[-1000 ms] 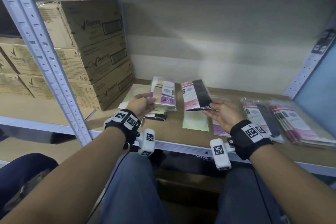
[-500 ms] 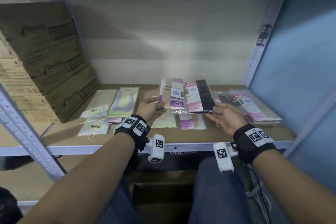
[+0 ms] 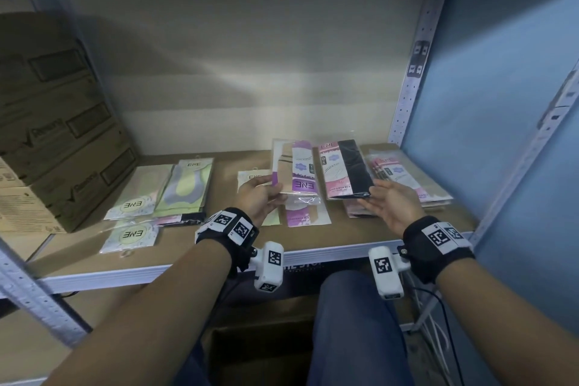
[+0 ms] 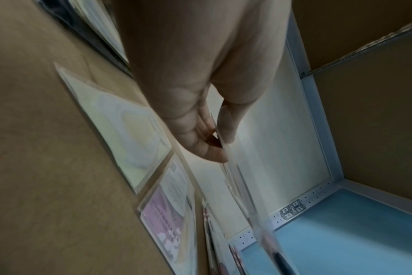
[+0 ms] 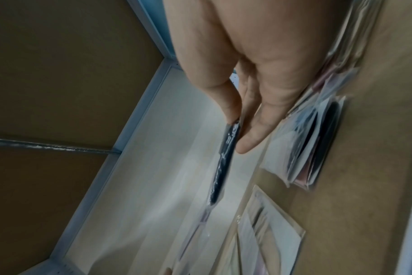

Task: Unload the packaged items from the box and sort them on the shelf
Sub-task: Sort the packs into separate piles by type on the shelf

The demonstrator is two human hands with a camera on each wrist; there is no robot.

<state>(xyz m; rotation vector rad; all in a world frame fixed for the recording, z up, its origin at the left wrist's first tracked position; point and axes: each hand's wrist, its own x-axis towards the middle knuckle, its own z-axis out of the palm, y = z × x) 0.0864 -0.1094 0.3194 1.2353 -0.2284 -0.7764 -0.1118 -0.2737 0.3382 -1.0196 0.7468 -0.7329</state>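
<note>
My left hand (image 3: pixel 261 197) pinches the lower left edge of a purple-and-beige sock packet (image 3: pixel 296 171), held above the shelf board (image 3: pixel 219 247); the left wrist view shows thumb and fingers clamped on the packet edge (image 4: pixel 226 148). My right hand (image 3: pixel 383 202) pinches the lower right corner of a pink-and-black sock packet (image 3: pixel 344 169); the right wrist view shows that packet edge-on (image 5: pixel 223 163) between thumb and fingers. Sorted packets lie on the shelf: pale green ones (image 3: pixel 185 186) at left, purple ones (image 3: pixel 305 216) under my hands, a pink stack (image 3: pixel 404 178) at right.
Stacked brown cartons (image 3: pixel 53 141) fill the shelf's left end. A blue wall (image 3: pixel 501 122) and a perforated metal upright (image 3: pixel 413 72) close off the right side. An open cardboard box (image 3: pixel 260 345) sits below the shelf between my knees.
The head view swung right, so the cartons slid to the left. Both hands kept their packets and shifted slightly rightward along the shelf.
</note>
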